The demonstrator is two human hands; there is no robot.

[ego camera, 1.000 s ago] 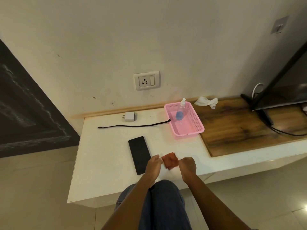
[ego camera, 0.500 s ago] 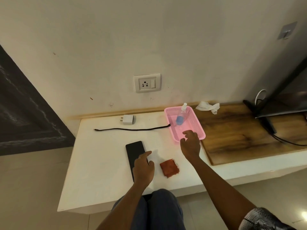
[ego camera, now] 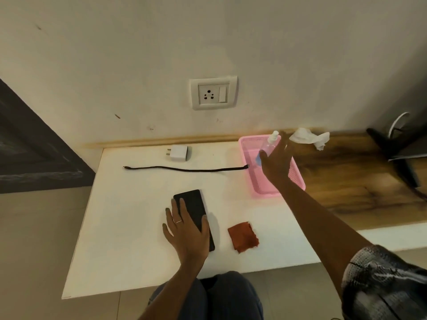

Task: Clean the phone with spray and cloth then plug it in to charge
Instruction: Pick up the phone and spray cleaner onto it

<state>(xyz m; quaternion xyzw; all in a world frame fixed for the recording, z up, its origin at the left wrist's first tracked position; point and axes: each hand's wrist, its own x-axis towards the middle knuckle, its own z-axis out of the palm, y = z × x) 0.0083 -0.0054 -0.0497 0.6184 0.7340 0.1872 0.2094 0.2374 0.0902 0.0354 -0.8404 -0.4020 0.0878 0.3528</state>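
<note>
L hand (ego camera: 184,232) lies flat, fingers spread, on black slab phone (ego camera: 193,207) mid white counter (ego camera: 129,227), w/ bare room to front edge. R hand (ego camera: 276,161) open, empty, over pink mesh basket (ego camera: 298,181) by clear spray bottle (ego camera: 270,143). Rust cloth square (ego camera: 243,237) just right of phone. No readable writing.

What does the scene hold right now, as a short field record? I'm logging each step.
phone: flat on table, left hand on it
cloth: folded, right of phone
spray: in pink basket
right hand: open, reaching at spray
charger: unplugged
cable: loose
socket: empty
</note>
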